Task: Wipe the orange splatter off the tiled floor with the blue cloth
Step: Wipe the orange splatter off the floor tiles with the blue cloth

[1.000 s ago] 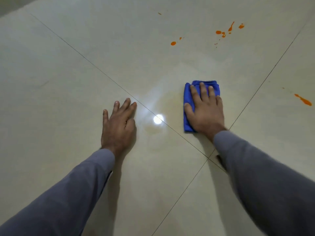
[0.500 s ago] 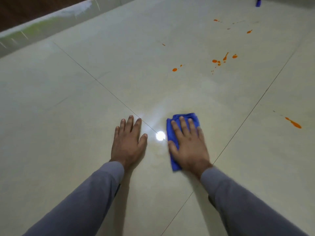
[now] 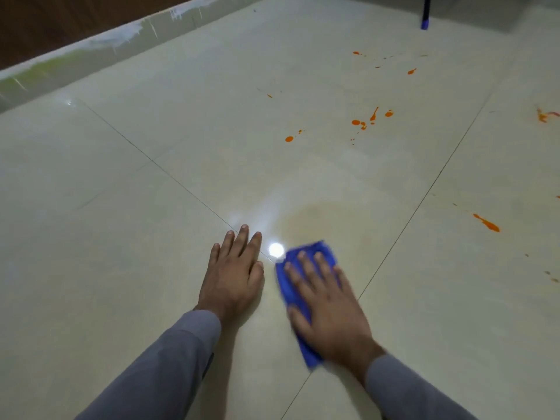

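My right hand (image 3: pixel 328 304) lies flat with straight fingers on the folded blue cloth (image 3: pixel 288 286), pressing it to the pale tiled floor (image 3: pixel 121 237). My left hand (image 3: pixel 235 274) rests flat on the floor just left of the cloth, fingers spread. A faint yellowish smear (image 3: pixel 321 219) shows on the tile ahead of the cloth. Orange splatter drops (image 3: pixel 363 122) lie further ahead, with one drop (image 3: pixel 289 138) to their left. A longer orange streak (image 3: pixel 486 222) sits on the tile to the right, and more spots (image 3: pixel 410 71) lie far back.
A skirting strip with white paint drips (image 3: pixel 121 37) runs below a dark wall at the upper left. A dark leg with a blue foot (image 3: pixel 425 22) stands at the top right. Another orange blot (image 3: pixel 544 115) lies at the right edge.
My right hand has drawn the cloth back toward me and leftward, closer to my left hand. The view has tilted up, showing more floor and the wall.
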